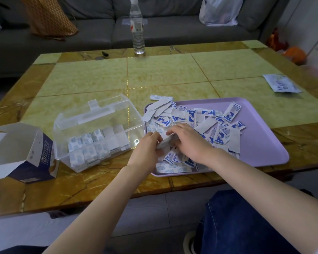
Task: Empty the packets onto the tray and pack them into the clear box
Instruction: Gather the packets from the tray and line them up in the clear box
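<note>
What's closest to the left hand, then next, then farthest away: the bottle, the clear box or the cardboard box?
From the left hand, which holds packets:
1. Clear box: right beside it, on its left.
2. Cardboard box: further left, past the clear box.
3. Bottle: far across the table, at its back edge.

Both hands are over the near-left corner of the tray (261,143), left hand (149,143) and right hand (189,140) gripping a small stack (166,143) of packets between them. The loose packets (200,121) are heaped over the tray's left half, one hanging over the far rim. The clear box (99,132) sits just left of it, lid up, with rows of packets standing inside. An open carton (26,153) is further left, a bottle (136,26) at the table's (163,74) far edge, and a flat pouch (281,83) far right.
</note>
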Available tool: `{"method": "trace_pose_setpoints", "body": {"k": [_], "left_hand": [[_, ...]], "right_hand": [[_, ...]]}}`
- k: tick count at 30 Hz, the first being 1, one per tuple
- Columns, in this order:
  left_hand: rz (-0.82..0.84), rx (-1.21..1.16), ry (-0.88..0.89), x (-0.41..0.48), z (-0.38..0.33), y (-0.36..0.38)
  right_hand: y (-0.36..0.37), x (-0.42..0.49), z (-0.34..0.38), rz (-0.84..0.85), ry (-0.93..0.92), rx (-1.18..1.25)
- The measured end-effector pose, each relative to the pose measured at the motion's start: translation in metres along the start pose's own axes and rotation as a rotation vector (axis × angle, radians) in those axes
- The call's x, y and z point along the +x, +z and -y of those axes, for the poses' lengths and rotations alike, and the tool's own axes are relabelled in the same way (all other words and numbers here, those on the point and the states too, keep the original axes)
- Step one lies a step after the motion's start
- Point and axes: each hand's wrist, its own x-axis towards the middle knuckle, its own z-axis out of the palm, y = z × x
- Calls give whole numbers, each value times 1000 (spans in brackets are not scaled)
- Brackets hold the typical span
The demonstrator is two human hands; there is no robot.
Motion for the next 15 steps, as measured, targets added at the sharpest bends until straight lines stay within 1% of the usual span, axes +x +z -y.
{"method": "trace_pose_setpoints", "body": {"k": [3, 7, 10, 13, 15], "left_hand": [[-23, 99, -37, 0, 3, -4], [-1, 30, -14, 1, 0, -4], [10, 13, -7, 0, -2, -2], [39, 27, 8, 0, -1, 0], [65, 16, 17, -1, 0, -1]], "right_hand": [[1, 2, -5, -42, 63, 75], [7, -2, 2, -36, 46, 171], [12, -4, 3, -13, -10, 112], [10, -3, -2, 21, 0, 52], [7, -2, -3, 10, 5, 42]]}}
